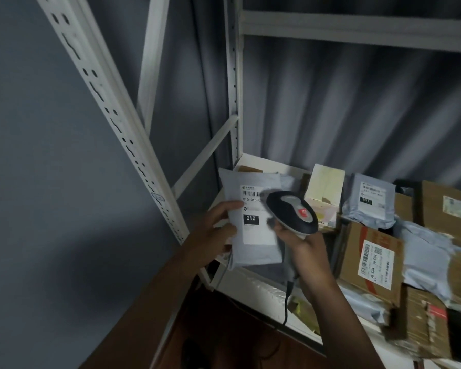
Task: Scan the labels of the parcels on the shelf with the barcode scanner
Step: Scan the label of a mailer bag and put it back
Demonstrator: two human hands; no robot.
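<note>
Left hand [215, 227] pinching grey poly mailer [253, 222] at its left edge, thumb on the front face, fingers behind; mailer tilted up off the shelf [256, 284] at the shelf's left end, label facing the camera. Right hand [305, 245] wrapped round the grip of the barcode scanner [292, 212], head just beside the label, covering the right end of the barcode [251, 194].

To do this step well:
- Back scanner off a bit, too close to catch the full barcode, by the look of it.
- Aim at the striped code at the label top, not the black "010" block [250, 219].
- Keep mailer flat and taut; wrinkled film likely to bend the code.
- Hold both hands steady till the read confirms.
- Mind the cable [286, 304] hanging off the grip, could snag on the shelf lip.

Count, as far as visible:
- Scanner: 1.
- Grey poly mailers: 1 in hand, at least 3 more on shelf, e.g. one marked "231" [367, 201].
- Brown cartons: about 4, one with a white label [375, 265]; right-hand ones blurred, count uncertain.
- Cream box [324, 193]: 1, upright.
- Labels clearly readable: 3.
</note>
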